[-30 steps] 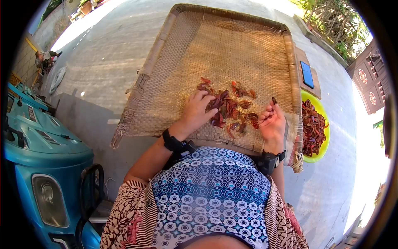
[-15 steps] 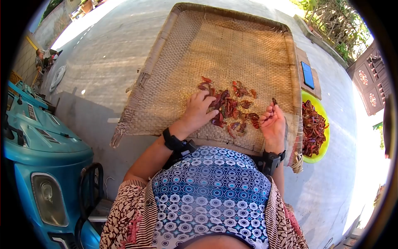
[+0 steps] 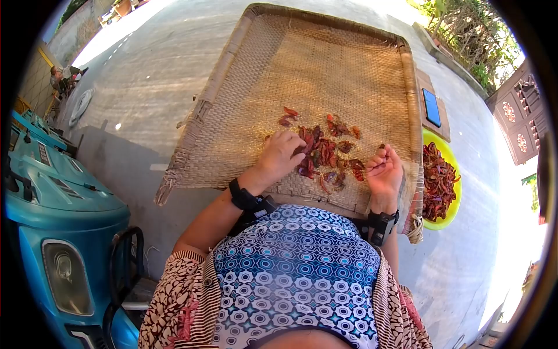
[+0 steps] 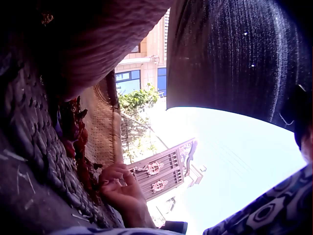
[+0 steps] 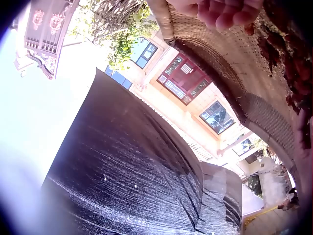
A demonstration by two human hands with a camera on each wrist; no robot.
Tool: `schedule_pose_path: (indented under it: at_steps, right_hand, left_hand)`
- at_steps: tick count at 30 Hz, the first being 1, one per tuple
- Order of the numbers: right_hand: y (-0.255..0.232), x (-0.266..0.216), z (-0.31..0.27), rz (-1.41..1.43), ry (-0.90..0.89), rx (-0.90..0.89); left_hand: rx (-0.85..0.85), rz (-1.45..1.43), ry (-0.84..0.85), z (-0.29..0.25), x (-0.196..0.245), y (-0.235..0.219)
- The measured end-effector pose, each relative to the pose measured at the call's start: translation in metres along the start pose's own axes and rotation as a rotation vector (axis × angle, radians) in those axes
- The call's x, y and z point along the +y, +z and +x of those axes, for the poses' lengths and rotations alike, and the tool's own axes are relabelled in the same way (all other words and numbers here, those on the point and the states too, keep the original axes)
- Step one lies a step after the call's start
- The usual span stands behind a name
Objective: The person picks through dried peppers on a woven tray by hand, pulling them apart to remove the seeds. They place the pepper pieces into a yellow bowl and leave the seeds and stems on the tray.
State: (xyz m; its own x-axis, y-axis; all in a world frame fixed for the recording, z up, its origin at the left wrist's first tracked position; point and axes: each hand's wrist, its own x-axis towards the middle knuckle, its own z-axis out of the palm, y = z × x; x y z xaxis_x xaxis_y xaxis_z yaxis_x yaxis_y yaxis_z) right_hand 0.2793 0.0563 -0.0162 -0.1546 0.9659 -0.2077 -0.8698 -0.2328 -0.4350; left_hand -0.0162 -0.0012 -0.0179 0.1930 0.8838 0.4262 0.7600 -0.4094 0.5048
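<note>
Woven tray (image 3: 349, 64) unlabelled; left hand (image 3: 282, 156) and right hand (image 3: 383, 173) pinch dried chillies (image 3: 325, 152).

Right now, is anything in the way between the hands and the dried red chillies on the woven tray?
Nothing visible: the left hand rests on the dried red chillies, and the right hand is beside them.

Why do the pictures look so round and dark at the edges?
Head view: fisheye lens bends the woven tray and blackens the corners; harsh sun overexposes the ground at the top. Left wrist view: dark, blurry, sky blown white. Right wrist view: tilted, right hand out of focus.
</note>
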Motion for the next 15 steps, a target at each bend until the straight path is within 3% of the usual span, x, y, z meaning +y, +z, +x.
schedule_pose_path:
  at_steps: [9,12,15]
  right_hand:
    - [-0.001,0.005,0.003,-0.131,-0.011,0.03]
    - [0.011,0.011,-0.006,-0.325,-0.099,-0.019]
    - [0.039,0.023,-0.019,-0.698,-0.184,-0.16]
  left_hand:
    - [0.027,-0.108,0.019,0.003,-0.002,-0.002]
    - [0.087,-0.147,-0.003,0.008,0.008,-0.009]
    - [0.049,-0.28,-0.05,0.009,0.021,-0.018]
